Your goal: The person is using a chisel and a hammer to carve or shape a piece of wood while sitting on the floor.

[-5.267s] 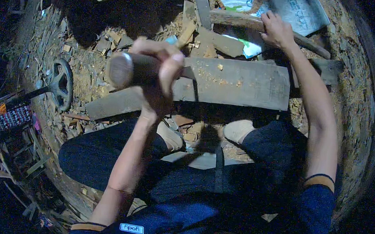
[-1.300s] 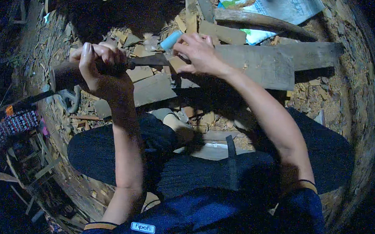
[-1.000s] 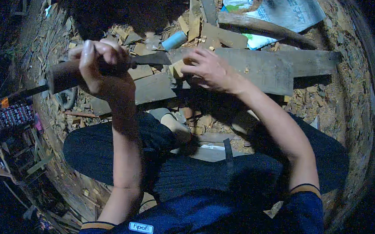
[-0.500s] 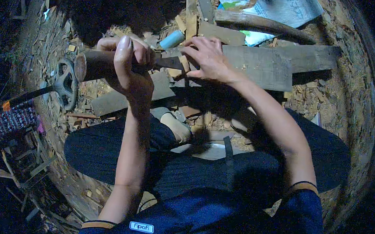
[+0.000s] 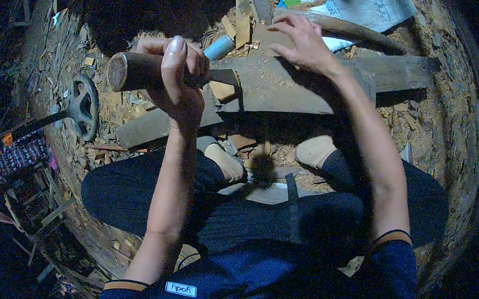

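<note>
My left hand (image 5: 179, 73) is wrapped round the thick round wooden handle (image 5: 138, 73) of a chisel. Its flat dark blade (image 5: 222, 78) points right, its tip at the left part of a grey wooden board (image 5: 290, 91). Just below the blade shows a small pale wood piece (image 5: 222, 91); whether the blade touches it I cannot tell. My right hand (image 5: 303, 44) is over the board's far edge, fingers spread, holding nothing. Small shavings lie scattered on the board.
Beyond the board lie a curved wooden pole (image 5: 366, 35), a white and blue sack (image 5: 371, 10) and a light-blue cylinder (image 5: 219, 47). A dark spoked wheel (image 5: 85, 107) stands at left. Wood scraps and chips cover the ground; my feet (image 5: 314, 150) are just on the near side.
My right hand has lifted off the board near the blade tip and moved right and away from me. My left hand has shifted slightly right with the chisel.
</note>
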`<state>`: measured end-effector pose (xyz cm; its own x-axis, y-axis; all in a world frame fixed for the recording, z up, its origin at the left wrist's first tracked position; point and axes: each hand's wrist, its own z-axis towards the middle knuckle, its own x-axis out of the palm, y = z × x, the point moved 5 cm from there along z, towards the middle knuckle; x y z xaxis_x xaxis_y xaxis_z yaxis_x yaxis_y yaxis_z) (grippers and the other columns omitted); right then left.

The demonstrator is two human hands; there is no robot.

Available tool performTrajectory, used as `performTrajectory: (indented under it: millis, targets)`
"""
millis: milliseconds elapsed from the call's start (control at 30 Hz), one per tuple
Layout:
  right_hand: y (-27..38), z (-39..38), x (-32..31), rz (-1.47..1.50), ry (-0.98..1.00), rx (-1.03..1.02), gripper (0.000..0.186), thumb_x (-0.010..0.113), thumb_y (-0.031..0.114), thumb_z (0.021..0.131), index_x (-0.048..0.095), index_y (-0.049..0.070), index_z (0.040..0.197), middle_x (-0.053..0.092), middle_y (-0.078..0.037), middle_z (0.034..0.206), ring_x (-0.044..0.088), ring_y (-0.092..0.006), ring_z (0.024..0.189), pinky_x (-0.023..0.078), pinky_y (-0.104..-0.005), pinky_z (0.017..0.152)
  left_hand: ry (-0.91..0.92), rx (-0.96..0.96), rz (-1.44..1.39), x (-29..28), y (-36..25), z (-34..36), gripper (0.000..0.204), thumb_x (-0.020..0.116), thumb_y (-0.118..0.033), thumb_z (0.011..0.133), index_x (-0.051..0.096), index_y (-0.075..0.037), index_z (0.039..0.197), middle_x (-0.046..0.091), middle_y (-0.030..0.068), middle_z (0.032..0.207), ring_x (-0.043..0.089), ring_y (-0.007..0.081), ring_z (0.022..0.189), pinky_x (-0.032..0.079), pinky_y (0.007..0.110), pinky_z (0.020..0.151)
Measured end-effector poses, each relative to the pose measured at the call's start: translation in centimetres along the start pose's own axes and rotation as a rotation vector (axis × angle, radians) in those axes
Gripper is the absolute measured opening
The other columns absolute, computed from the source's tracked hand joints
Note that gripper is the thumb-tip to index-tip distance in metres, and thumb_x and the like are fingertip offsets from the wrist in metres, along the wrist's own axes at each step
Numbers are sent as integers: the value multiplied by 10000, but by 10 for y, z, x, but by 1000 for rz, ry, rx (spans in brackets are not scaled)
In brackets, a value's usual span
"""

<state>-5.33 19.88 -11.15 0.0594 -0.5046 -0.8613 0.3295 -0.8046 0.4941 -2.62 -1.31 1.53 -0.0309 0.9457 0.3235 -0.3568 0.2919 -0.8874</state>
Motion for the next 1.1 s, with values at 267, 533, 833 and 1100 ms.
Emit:
performTrajectory:
  millis: [267, 533, 833, 1100]
  targets:
    - [-111, 4, -6, -150, -27, 98, 469, 594, 239, 770, 531, 154, 1226, 474, -112, 1228, 477, -330, 1133, 394, -483, 941, 14, -22, -44, 3, 1, 9, 142, 516, -100, 856, 382, -56, 843, 399, 34, 525, 382, 109, 410, 335, 245, 378]
    - [-190, -5, 5, -412, 236, 367, 645, 626, 166, 726, 419, 280, 1327, 415, -102, 1332, 436, -325, 1223, 336, -612, 953, 18, -56, -51, -3, 6, 11, 137, 494, -115, 871, 374, -57, 838, 385, 32, 529, 383, 115, 425, 345, 257, 374]
    - [-208, 1, 11, -469, 332, 376, 694, 693, 125, 701, 401, 285, 1309, 459, -68, 1228, 457, -325, 1172, 397, -599, 891, 48, -49, -52, -7, 2, 18, 109, 419, -139, 903, 362, -61, 853, 367, 33, 541, 348, 124, 433, 318, 278, 363]
    - [-209, -1, 11, -523, 271, 359, 663, 712, 147, 694, 418, 289, 1271, 469, -41, 1202, 471, -310, 1159, 422, -607, 859, 64, -29, -38, -6, 1, 18, 110, 418, -137, 903, 358, -64, 848, 368, 36, 537, 350, 125, 433, 318, 273, 362]
